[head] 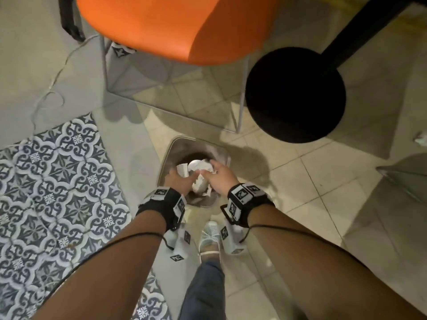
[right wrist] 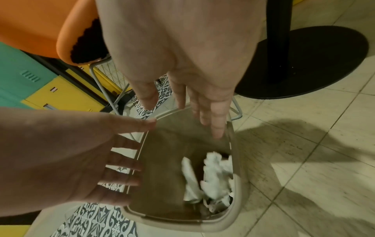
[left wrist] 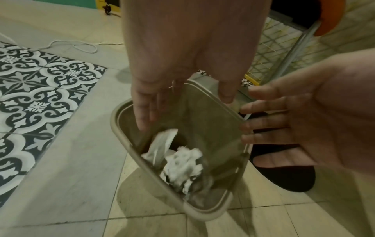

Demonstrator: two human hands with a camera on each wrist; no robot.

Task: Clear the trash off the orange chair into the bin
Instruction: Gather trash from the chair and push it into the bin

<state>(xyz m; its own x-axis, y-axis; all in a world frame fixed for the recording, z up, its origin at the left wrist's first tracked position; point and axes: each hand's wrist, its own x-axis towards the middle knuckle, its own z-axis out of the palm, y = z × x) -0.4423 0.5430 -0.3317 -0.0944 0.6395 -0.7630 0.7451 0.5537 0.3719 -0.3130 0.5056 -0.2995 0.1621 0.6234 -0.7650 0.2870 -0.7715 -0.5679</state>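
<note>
Head view. Both hands over the mouth of the beige bin (head: 175, 144), left hand (head: 179, 179) and right hand (head: 220, 175) close together, fingers reaching down toward the white crumpled trash (head: 199, 168) inside. From this angle, contact between fingers and paper not resolvable. Black wrist bands (head: 245, 199) with square black-and-white markers on both forearms; no readable lettering. Orange chair (head: 161, 24) beyond the bin, visible part of the seat bare. Black round table base (head: 295, 94) right of the chair. Patterned blue-and-white tiles (head: 57, 181) at left, white cable (head: 53, 88) trailing across the floor. One pale shoe (head: 210, 236) below the bin.

Left wrist view. Left hand (left wrist: 188, 52) above the bin (left wrist: 121, 131), fingers (left wrist: 144, 112) straight and apart, gripping nothing. Right hand (left wrist: 316, 121) at the right, fingers spread and extended toward the rim. Crumpled trash (left wrist: 182, 166) lying loose inside the bin, apart from both hands.

Right wrist view. Right hand (right wrist: 178, 52) above the bin (right wrist: 233, 216), fingers (right wrist: 217, 126) extended, empty. Left hand (right wrist: 67, 154) at the left rim, fingers splayed, empty. Trash (right wrist: 215, 174) in the bin's lower part. Orange chair (right wrist: 40, 24) at upper left; teal and yellow lockers (right wrist: 50, 86) behind, no legible labels.
</note>
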